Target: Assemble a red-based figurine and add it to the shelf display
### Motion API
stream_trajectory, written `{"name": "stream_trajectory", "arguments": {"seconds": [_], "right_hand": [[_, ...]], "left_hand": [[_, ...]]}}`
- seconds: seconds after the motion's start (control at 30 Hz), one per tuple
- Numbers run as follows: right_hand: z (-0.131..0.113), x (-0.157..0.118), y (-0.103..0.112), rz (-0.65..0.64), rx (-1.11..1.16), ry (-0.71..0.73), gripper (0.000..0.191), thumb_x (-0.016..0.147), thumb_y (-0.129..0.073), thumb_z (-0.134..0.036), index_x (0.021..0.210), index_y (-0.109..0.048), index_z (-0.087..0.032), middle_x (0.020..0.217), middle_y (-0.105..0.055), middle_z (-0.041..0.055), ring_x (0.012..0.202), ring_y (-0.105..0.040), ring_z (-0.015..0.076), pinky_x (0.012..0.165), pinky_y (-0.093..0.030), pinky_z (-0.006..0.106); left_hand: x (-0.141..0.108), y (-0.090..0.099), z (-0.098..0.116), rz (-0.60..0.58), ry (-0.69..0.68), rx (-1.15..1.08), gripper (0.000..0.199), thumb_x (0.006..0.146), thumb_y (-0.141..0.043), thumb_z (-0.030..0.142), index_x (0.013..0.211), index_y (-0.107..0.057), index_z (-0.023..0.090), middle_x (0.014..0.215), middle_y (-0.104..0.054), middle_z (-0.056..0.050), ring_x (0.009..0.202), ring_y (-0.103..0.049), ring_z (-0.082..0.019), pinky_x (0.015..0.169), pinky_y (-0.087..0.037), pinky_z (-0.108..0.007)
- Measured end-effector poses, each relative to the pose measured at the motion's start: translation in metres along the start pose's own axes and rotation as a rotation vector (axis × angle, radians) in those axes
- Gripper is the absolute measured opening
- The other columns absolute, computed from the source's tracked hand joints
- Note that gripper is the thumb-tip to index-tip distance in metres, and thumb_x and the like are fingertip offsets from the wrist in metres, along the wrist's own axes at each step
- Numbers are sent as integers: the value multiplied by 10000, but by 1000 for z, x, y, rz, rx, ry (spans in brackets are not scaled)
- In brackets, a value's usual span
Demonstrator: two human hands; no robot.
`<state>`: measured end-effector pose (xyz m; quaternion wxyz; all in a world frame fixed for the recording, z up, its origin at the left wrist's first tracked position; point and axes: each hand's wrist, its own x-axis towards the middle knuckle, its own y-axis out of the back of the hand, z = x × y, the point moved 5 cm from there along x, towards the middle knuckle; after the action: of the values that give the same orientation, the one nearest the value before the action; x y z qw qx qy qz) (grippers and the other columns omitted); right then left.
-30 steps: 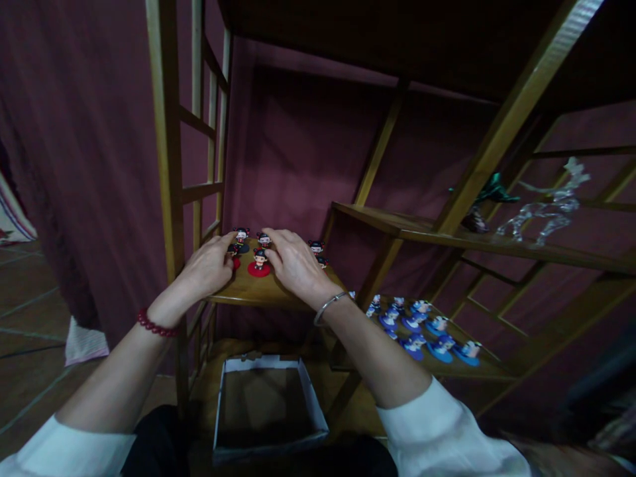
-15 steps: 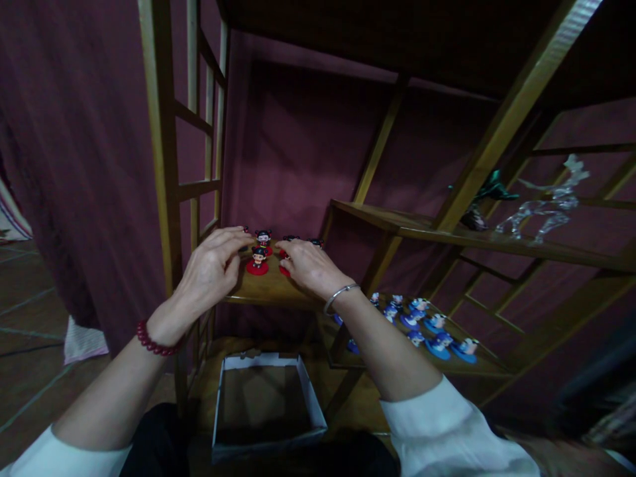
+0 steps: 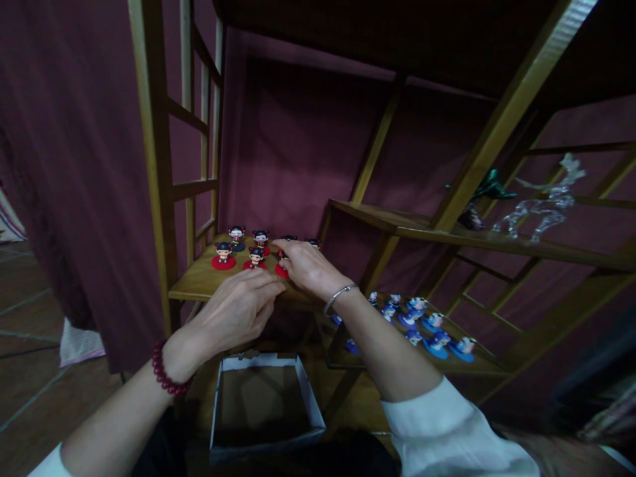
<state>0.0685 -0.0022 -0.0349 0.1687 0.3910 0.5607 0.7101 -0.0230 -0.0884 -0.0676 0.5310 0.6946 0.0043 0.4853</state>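
Observation:
On the wooden shelf (image 3: 193, 283) stand several small figurines with black hair in two buns. A figurine on a red base (image 3: 223, 255) is at the front left, with a dark-based one (image 3: 236, 235) behind it. My left hand (image 3: 241, 308) is open at the shelf's front edge, just below another red-based figurine (image 3: 256, 256), whose base it partly covers. My right hand (image 3: 311, 268) has its fingers closed around a red-based figurine (image 3: 281, 271), mostly hidden behind them. More black-haired heads (image 3: 313, 242) show behind that hand.
Below the shelf lies an open shallow cardboard box (image 3: 217, 404). Several blue-based figurines (image 3: 437, 344) stand on a lower shelf at the right. A clear glass animal figure (image 3: 544, 205) and a green ornament (image 3: 491, 185) stand on the upper right shelf. A wooden post (image 3: 154, 165) rises at the left.
My left hand has moved right and down from the shelf's left side to its front edge, uncovering the left figurines. My right hand has stayed nearly in place.

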Motion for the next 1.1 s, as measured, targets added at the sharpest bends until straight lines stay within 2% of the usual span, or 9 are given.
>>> {"name": "stream_trajectory", "arguments": {"seconds": [0.37,0.6,0.73,0.87,0.97,1.1], "right_hand": [[-2,-2,3,13,40,-22,492,816,-480,-77,1302,-434,-143,1109,-653,135,1014,-614,220,801,-429,264],[-1,-1,5,-51,32,-46,533,830,-509,-142,1348,-382,-137,1092,-659,138,1009,-616,239,810,-437,290],[3,-5,15,39,76,-23,492,865,-493,-176,1345,-395,-125,1140,-632,132,1053,-587,212,885,-426,297],[14,-14,30,149,10,-90,393,899,-418,-148,1287,-480,-147,1148,-623,116,1074,-570,197,924,-414,299],[24,-21,34,105,-59,-167,386,888,-437,-164,1268,-506,-155,1141,-624,125,1079,-570,225,917,-421,319],[30,-26,26,-14,-69,-218,400,876,-462,-210,1272,-500,-163,1179,-605,140,1086,-571,247,909,-430,333]], "left_hand": [[3,-3,3,-84,36,106,275,894,-394,193,1033,-629,164,1019,-682,-77,977,-591,-223,895,-448,-388],[4,-6,2,-109,60,127,283,908,-402,258,1065,-619,168,1048,-672,-80,1015,-585,-228,946,-423,-411],[3,-6,1,-84,46,106,285,916,-391,255,1010,-642,159,1016,-677,-84,1006,-589,-218,929,-445,-388],[3,-5,-1,-22,48,114,308,916,-401,263,1065,-639,137,1142,-637,-113,1069,-566,-225,938,-455,-368],[3,-7,-1,-9,53,147,334,915,-408,277,1114,-629,127,1214,-606,-125,1121,-545,-242,971,-439,-383],[4,-9,0,-10,54,160,342,914,-413,296,1110,-637,128,1220,-609,-123,1142,-539,-244,981,-435,-387]]}}
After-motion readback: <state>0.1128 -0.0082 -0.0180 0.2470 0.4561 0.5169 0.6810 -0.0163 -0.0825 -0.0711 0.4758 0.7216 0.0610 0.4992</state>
